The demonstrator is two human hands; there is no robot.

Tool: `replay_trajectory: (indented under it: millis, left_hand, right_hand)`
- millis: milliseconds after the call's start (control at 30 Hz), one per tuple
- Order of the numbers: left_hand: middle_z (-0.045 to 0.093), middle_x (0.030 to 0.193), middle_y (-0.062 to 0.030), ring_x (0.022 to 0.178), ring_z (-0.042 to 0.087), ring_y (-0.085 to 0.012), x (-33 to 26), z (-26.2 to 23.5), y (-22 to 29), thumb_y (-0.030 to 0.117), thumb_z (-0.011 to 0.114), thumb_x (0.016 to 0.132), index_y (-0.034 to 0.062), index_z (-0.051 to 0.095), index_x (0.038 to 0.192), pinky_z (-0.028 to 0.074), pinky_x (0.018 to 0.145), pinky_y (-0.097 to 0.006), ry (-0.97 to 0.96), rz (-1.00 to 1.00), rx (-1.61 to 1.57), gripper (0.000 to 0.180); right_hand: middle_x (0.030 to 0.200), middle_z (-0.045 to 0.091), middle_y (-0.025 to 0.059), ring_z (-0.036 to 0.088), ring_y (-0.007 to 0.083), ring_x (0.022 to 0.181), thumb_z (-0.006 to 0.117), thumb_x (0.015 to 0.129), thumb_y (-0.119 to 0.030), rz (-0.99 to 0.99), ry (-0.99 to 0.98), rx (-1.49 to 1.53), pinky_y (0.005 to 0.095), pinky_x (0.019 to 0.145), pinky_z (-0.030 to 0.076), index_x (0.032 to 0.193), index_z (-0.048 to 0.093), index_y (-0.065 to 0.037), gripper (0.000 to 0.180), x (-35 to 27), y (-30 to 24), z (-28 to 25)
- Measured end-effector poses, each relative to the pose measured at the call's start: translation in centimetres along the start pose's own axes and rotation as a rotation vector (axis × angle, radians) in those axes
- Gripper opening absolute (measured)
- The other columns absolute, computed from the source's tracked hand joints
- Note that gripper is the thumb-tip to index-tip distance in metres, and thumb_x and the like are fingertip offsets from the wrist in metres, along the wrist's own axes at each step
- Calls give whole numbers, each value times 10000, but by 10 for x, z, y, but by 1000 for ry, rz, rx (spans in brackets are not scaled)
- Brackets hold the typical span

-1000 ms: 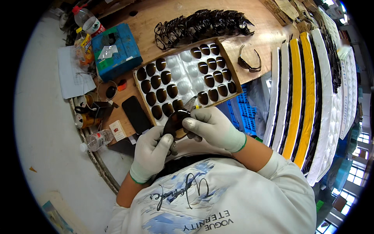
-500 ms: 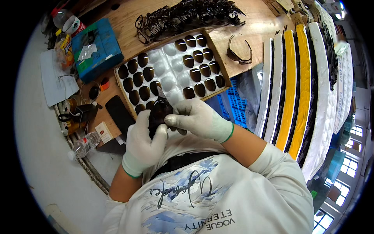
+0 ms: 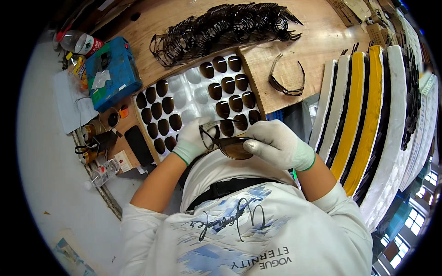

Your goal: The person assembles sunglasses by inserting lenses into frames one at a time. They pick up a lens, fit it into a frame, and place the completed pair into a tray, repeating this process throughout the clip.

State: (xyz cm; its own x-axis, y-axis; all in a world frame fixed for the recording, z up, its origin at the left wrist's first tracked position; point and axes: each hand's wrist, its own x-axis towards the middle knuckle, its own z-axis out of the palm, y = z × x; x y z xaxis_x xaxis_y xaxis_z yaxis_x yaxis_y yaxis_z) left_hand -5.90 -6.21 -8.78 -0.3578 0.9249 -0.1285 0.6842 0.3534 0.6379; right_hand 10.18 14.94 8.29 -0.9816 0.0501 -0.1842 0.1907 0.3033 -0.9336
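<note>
My right hand (image 3: 275, 143), in a white glove with a green cuff, pinches a pair of dark sunglasses (image 3: 235, 148) between thumb and fingers. A brown lens fills the rim by my thumb; the other rim looks see-through. My left hand (image 3: 192, 136), gloved alike, reaches over the near part of a lens tray (image 3: 193, 102), beside and partly behind the sunglasses. Its fingertips are blurred and partly hidden, so their grip is unclear. Rows of brown lenses (image 3: 228, 85) lie in the tray's left and right parts, with bare pockets down the middle.
Beyond the tray is a long heap of dark frames (image 3: 221, 30). Another pair of glasses (image 3: 286, 82) lies right of it. White and yellow padded racks (image 3: 354, 115) curve along the right. A blue box (image 3: 113, 76), black phone (image 3: 138, 145) and bottles (image 3: 103, 172) are left.
My left hand has come off the sunglasses and moved up to the tray. My right hand has moved right, still holding them, and their lens side now shows. The whole view has shifted slightly.
</note>
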Motion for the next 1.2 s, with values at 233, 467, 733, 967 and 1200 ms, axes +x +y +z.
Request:
replay_trajectory:
  millis: [233,467,733,967,1200]
  left_hand:
    - [579,1226,-178,1168,579,-354,16,9,24,320,720,825,34,565,1232,483,988,-451,-351,-175,322,521]
    - [653,1078,-209,998,647,-416,14,4,11,250,699,853,15,573,1151,528,886,-460,-326,-161,19,399]
    - [636,1012,-69,920,610,-120,-44,-112,54,140,728,917,-11,557,1162,528,842,-285,135,-185,-1165,335]
    - [660,1021,-79,816,607,-98,-106,-125,30,140,693,955,-2,594,1181,525,740,-246,4,-161,-1858,285]
    - [667,912,-36,713,546,-62,-137,-136,19,187,694,961,27,643,1117,450,645,-211,-24,-92,-1843,229]
  right_hand:
    - [1056,664,242,686,332,948,541,959,-37,67,193,194,383,821,531,1437,371,59,516,4,10,2]
    - [1301,542,151,579,168,1151,420,821,100,71,177,754,313,1034,448,1501,240,52,705,14,-9,20]
    - [894,699,209,716,324,817,582,884,-66,109,172,146,388,754,555,1302,452,40,450,23,-25,86]
    - [795,717,122,697,186,750,593,969,-139,76,110,425,315,729,549,1068,628,31,200,24,-56,146]
    - [859,736,120,714,191,788,508,1027,-201,-17,57,250,312,767,552,1085,634,56,292,26,-78,171]
